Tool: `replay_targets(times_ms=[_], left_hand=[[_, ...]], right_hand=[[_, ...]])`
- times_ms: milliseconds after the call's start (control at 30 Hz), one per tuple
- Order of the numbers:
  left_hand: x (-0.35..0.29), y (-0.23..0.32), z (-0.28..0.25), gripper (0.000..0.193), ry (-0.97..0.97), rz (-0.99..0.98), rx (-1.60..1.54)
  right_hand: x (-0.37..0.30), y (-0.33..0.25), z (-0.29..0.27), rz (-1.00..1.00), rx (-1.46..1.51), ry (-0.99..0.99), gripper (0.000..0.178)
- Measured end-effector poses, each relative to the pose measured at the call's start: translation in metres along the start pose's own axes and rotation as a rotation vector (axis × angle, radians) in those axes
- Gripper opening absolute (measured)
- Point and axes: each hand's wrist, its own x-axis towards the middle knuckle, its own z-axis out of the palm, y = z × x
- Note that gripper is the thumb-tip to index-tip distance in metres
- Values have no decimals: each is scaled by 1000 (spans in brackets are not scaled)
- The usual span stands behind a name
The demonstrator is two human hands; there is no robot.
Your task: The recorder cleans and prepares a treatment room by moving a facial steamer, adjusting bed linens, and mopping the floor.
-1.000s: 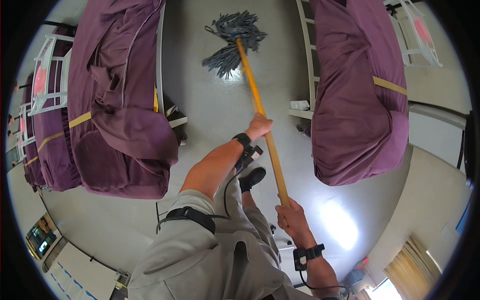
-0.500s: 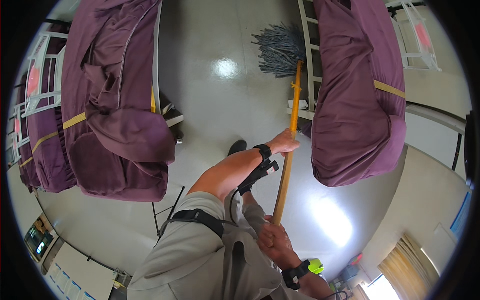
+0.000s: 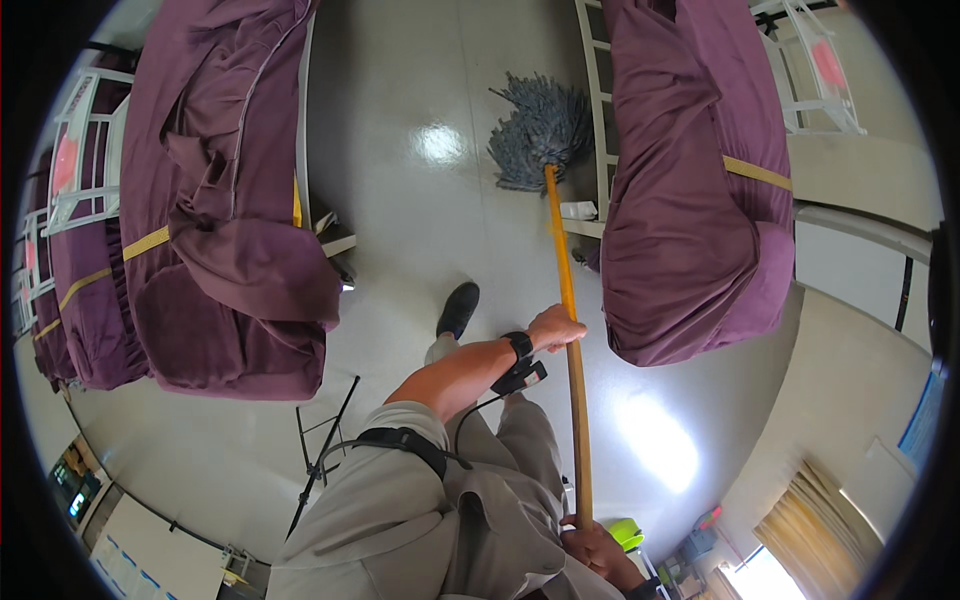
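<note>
A string mop with a grey head [image 3: 541, 130] lies spread on the floor beside the frame of the right bed. Its long yellow wooden handle [image 3: 563, 260] slopes from the mop head back toward my body. My left hand [image 3: 556, 328] is wrapped around the handle at about its middle. Lower down, my right hand [image 3: 597, 552] closes around the handle's near end, close to my right hip. Black straps circle both wrists.
Beds with purple covers stand at left [image 3: 240, 250] and right [image 3: 690, 220], the aisle floor [image 3: 410, 60] between them. A black stand [image 3: 325, 440] is left of me. A white object [image 3: 578, 210] lies by the right bed's leg. My dark shoe [image 3: 458, 309] is ahead.
The mop head has come nearer and slightly left, away from the right bed frame. Both hands have moved back with the handle, the right one down and to the right.
</note>
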Motion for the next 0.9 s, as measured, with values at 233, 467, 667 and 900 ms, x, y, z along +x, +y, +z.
replay_targets(times_ms=[233,467,667,900], left_hand=[[15,-23,31,26,183,-39,-231],[15,-73,63,28,349,-7,-478],[5,-123,179,27,207,-68,-699],[10,-110,316,27,-114,-270,-661]], right_hand=[[-12,-37,-55,254,210,205,31],[-4,-37,-139,241,-21,97,29],[-61,-12,-235,251,-416,208,29],[-165,37,-287,317,-561,429,39]])
